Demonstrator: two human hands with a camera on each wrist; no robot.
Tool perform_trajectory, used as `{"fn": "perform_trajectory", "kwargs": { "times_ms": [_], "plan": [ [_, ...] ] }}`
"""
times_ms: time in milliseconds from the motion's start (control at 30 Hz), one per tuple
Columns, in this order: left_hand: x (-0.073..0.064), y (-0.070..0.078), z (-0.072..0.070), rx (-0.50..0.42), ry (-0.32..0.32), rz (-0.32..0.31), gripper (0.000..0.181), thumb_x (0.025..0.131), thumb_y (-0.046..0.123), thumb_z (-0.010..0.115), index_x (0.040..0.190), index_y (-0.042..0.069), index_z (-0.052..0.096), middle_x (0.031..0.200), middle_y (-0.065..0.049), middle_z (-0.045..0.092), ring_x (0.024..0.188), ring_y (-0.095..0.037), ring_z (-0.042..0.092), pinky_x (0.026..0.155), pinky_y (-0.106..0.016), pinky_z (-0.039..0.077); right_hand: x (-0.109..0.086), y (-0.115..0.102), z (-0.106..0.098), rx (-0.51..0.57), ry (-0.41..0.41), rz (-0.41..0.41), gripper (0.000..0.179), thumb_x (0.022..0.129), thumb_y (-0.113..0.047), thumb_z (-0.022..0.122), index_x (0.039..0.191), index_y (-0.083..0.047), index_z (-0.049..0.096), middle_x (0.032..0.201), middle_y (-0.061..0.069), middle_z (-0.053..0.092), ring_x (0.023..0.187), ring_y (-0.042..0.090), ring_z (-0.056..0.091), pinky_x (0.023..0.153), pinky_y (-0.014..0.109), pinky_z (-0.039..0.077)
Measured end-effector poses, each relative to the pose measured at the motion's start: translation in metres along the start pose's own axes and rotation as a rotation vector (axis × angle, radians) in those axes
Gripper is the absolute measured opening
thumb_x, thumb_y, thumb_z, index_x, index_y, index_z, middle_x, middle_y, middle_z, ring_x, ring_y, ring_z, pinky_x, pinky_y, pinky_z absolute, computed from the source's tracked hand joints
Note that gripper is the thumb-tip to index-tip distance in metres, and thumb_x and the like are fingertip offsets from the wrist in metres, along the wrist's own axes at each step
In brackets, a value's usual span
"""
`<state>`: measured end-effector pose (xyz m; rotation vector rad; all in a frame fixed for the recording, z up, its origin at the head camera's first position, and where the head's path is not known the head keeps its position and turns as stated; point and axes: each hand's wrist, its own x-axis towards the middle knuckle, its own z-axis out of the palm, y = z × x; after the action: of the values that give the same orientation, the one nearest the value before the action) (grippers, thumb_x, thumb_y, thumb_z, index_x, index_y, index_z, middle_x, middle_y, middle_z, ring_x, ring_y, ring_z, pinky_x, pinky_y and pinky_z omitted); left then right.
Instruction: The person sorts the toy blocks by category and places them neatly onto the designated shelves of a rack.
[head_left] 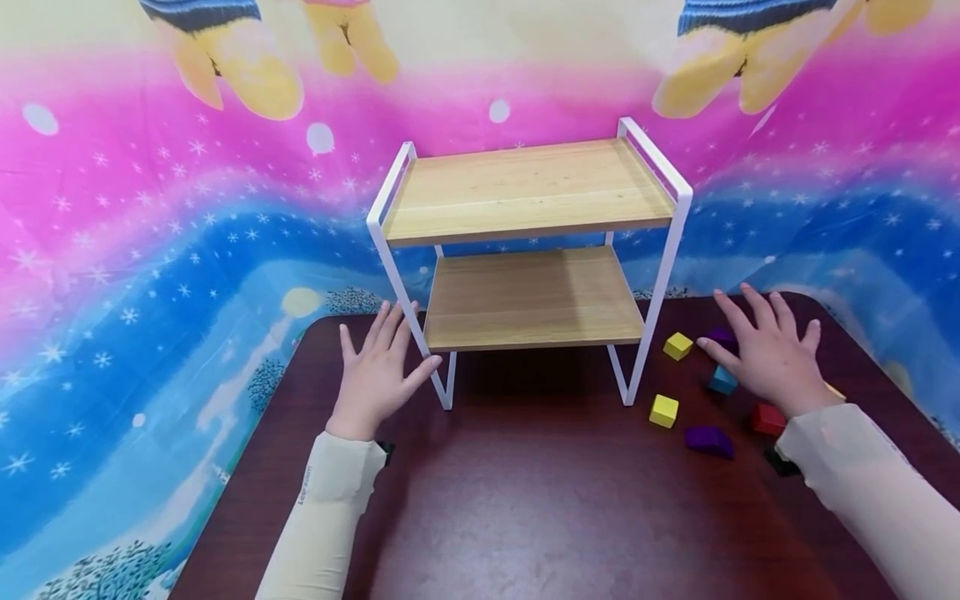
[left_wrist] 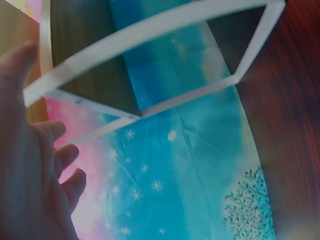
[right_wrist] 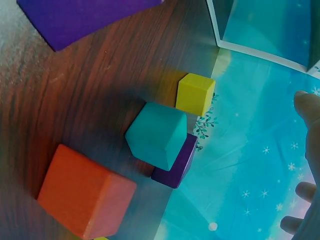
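A two-tier shelf (head_left: pixel 525 196) with wooden boards and a white metal frame stands on the dark table. My left hand (head_left: pixel 375 375), fingers spread, is beside the shelf's left legs; whether it touches them I cannot tell. Over the blocks to the right of the shelf is my right hand (head_left: pixel 776 358), its fingers spread and holding nothing. Around it lie a teal block (right_wrist: pixel 157 135), a red block (right_wrist: pixel 82 192), a yellow cube (right_wrist: pixel 195 94) and a purple block (right_wrist: pixel 177 165). Nearer the front are another yellow cube (head_left: pixel 663 411) and a purple block (head_left: pixel 708 442).
The dark wooden table (head_left: pixel 525 508) reaches back to a colourful printed cloth (head_left: pixel 187 250) hung behind and along the sides. A lower board (head_left: pixel 532 296) sits under the shelf's top. Part of one more yellow block (head_left: pixel 836 392) shows behind my right wrist.
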<state>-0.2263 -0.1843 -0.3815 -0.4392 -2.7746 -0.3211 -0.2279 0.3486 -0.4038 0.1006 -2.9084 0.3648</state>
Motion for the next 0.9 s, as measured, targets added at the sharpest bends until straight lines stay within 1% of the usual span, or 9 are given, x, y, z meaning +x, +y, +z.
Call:
{"fn": "perform_trajectory", "kwargs": {
  "times_ms": [100, 200, 333, 533, 633, 700, 800, 900],
  "plan": [
    [0.002, 0.006, 0.001, 0.008, 0.0, -0.004, 0.084, 0.097, 0.069, 0.045, 0.164, 0.026, 0.02, 0.169, -0.002, 0.021, 0.157, -0.023, 0.009, 0.115, -0.07, -0.01, -0.002, -0.002, 0.001, 0.006, 0.006, -0.007, 0.085, 0.1, -0.06, 0.051, 0.165, -0.023, 0.01, 0.167, 0.025, 0.001, 0.149, 0.055, -0.007, 0.102, 0.08, -0.018],
    [0.004, 0.011, 0.002, 0.018, -0.014, -0.011, 0.082, 0.098, 0.069, 0.044, 0.164, 0.025, 0.021, 0.169, 0.002, 0.018, 0.157, -0.021, 0.008, 0.116, -0.068, -0.012, -0.004, -0.004, 0.003, 0.011, 0.008, -0.005, 0.086, 0.1, -0.061, 0.051, 0.165, -0.021, 0.011, 0.166, 0.026, 0.003, 0.149, 0.054, -0.006, 0.103, 0.078, -0.019],
    [0.006, 0.014, 0.005, 0.023, -0.026, -0.017, 0.078, 0.099, 0.067, 0.045, 0.163, 0.028, 0.023, 0.169, 0.008, 0.013, 0.157, -0.017, 0.005, 0.116, -0.065, -0.014, -0.008, -0.008, 0.005, 0.017, 0.016, -0.003, 0.086, 0.099, -0.06, 0.051, 0.164, -0.018, 0.013, 0.165, 0.027, 0.007, 0.149, 0.054, -0.005, 0.103, 0.077, -0.02],
    [0.006, 0.015, 0.008, 0.072, -0.021, -0.014, 0.072, 0.101, 0.064, 0.041, 0.162, 0.028, 0.025, 0.168, 0.008, 0.015, 0.156, -0.017, 0.005, 0.117, -0.062, -0.015, -0.011, -0.012, 0.009, 0.026, 0.019, -0.011, 0.086, 0.099, -0.059, 0.053, 0.164, -0.018, 0.014, 0.165, 0.027, 0.009, 0.15, 0.053, -0.002, 0.105, 0.076, -0.019],
    [0.006, 0.015, 0.008, 0.085, -0.013, -0.006, 0.069, 0.103, 0.059, 0.042, 0.162, 0.026, 0.025, 0.169, 0.007, 0.015, 0.157, -0.019, 0.006, 0.117, -0.061, -0.016, -0.013, -0.014, 0.01, 0.031, 0.02, -0.019, 0.086, 0.099, -0.058, 0.055, 0.164, -0.017, 0.016, 0.165, 0.026, 0.009, 0.15, 0.052, -0.002, 0.107, 0.076, -0.018],
    [0.007, 0.016, 0.007, 0.092, -0.015, -0.006, 0.069, 0.104, 0.057, 0.043, 0.162, 0.026, 0.023, 0.169, 0.007, 0.014, 0.157, -0.019, 0.007, 0.118, -0.059, -0.017, -0.014, -0.017, 0.011, 0.038, 0.021, -0.028, 0.085, 0.099, -0.056, 0.057, 0.164, -0.015, 0.019, 0.165, 0.026, 0.011, 0.151, 0.051, 0.0, 0.108, 0.076, -0.016],
    [0.008, 0.017, 0.007, 0.09, -0.025, -0.009, 0.07, 0.104, 0.054, 0.045, 0.163, 0.024, 0.021, 0.169, 0.006, 0.012, 0.156, -0.019, 0.007, 0.119, -0.057, -0.016, -0.019, -0.022, 0.011, 0.052, 0.026, -0.053, 0.081, 0.098, -0.05, 0.062, 0.16, -0.01, 0.028, 0.164, 0.026, 0.015, 0.15, 0.051, 0.005, 0.109, 0.076, -0.014],
    [0.008, 0.018, 0.007, 0.093, -0.037, -0.013, 0.07, 0.105, 0.054, 0.044, 0.163, 0.023, 0.019, 0.169, 0.005, 0.011, 0.156, -0.018, 0.007, 0.12, -0.056, -0.014, -0.023, -0.028, 0.011, 0.066, 0.026, -0.078, 0.076, 0.096, -0.045, 0.067, 0.154, -0.005, 0.039, 0.16, 0.028, 0.023, 0.146, 0.053, 0.015, 0.111, 0.077, -0.007]
  ]
}}
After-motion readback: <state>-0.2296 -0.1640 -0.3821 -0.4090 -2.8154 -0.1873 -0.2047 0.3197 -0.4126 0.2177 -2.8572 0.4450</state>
